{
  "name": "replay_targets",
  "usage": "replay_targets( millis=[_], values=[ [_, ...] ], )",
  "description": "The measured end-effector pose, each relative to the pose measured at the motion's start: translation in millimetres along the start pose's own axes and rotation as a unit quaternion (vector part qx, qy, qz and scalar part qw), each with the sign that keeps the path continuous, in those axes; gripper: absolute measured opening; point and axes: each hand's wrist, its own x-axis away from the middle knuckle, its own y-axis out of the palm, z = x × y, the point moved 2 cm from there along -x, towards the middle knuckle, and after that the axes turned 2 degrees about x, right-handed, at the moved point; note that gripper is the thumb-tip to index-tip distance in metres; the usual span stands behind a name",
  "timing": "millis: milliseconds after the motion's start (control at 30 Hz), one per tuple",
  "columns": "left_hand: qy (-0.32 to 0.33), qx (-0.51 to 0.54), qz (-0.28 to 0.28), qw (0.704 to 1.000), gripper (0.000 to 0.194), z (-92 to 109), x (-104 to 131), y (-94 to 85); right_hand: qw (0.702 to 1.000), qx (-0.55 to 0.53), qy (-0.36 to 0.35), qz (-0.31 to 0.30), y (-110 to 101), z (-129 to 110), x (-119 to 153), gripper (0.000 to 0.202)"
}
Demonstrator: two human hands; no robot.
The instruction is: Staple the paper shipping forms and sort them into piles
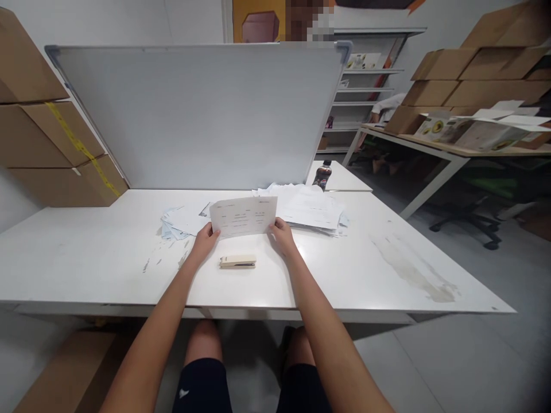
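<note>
A printed sheet of paper (244,216) is held up between my two hands, tilted so its text faces me. My left hand (205,236) pinches its lower left corner, thumb in front. At the lower right corner, my right hand (282,234) grips the same paper; whether it is one sheet or several I cannot tell. A cream stapler (237,262) lies on the table just below the paper, touched by neither hand. Behind my right hand sits a thick, uneven stack of papers (312,207). A smaller loose pile of papers (181,221) lies beyond my left hand.
The white table (344,275) has grey stains on its right side. A whiteboard (206,115) stands along the back edge. A dark bottle (322,174) stands behind the paper stack. Cardboard boxes (51,149) rise at left; another table (413,144) with boxes stands at right.
</note>
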Motion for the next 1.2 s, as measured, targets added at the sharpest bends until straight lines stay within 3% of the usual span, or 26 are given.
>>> replay_targets(
  millis=[333,567,833,1200],
  values=[
    [0.005,-0.011,0.014,1.000,0.032,6.1,0.1,-0.7,1.000,-0.025,-0.008,-0.007,1.7,-2.7,0.7,0.019],
    [0.017,-0.057,0.020,0.998,0.026,3.5,-0.8,-2.0,0.997,0.073,-0.008,-0.025,3.2,-3.6,2.4,0.021],
    [0.002,-0.055,0.017,0.998,0.025,0.2,-2.1,-4.9,0.993,0.114,-0.017,-0.003,2.8,-2.9,2.3,0.010],
    [-0.004,-0.057,0.010,0.998,0.028,7.0,-0.7,-4.7,0.993,0.117,-0.010,-0.004,2.5,-3.3,2.5,0.012]
  ],
)
